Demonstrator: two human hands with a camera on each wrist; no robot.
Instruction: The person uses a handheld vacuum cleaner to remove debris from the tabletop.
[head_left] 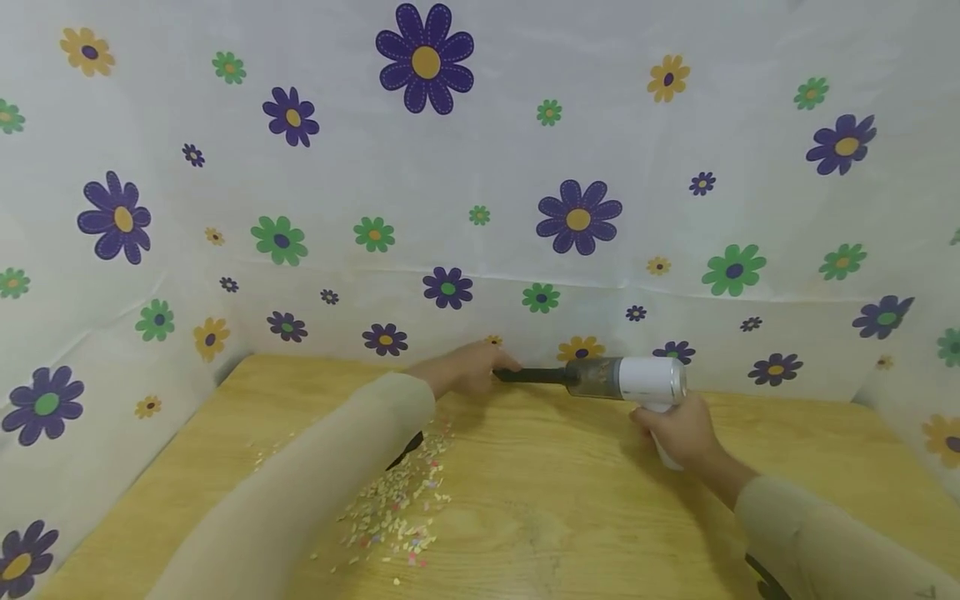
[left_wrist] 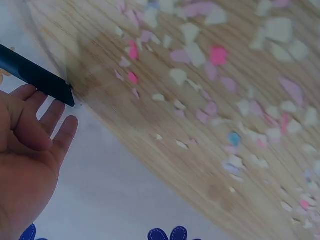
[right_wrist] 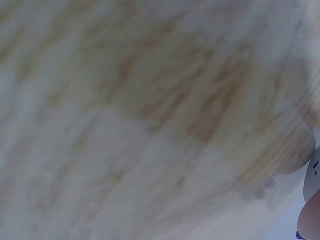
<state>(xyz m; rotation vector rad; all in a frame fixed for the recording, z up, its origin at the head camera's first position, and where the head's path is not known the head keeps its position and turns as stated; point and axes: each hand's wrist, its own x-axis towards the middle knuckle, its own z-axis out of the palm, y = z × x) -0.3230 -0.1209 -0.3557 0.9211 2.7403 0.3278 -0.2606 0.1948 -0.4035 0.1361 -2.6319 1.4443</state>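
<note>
Head view: one white cylindrical handheld vacuum (head_left: 651, 379) with smoky transparent chamber (head_left: 592, 377) and slim black nozzle (head_left: 534, 376) was held near the rear edge of the yellow wood-grain tabletop (head_left: 562, 517), nozzle toward the left. Right-hand grip (head_left: 686, 429): wrapped around the vacuum's white handle. Left-hand grip (head_left: 472, 368): fingers loose, at the nozzle's tip. Small cream, pink, lilac and blue scraps (head_left: 397, 508) lay scattered leftward, nearer the person. White flower-printed sheet (head_left: 495, 158) hung behind.
</note>
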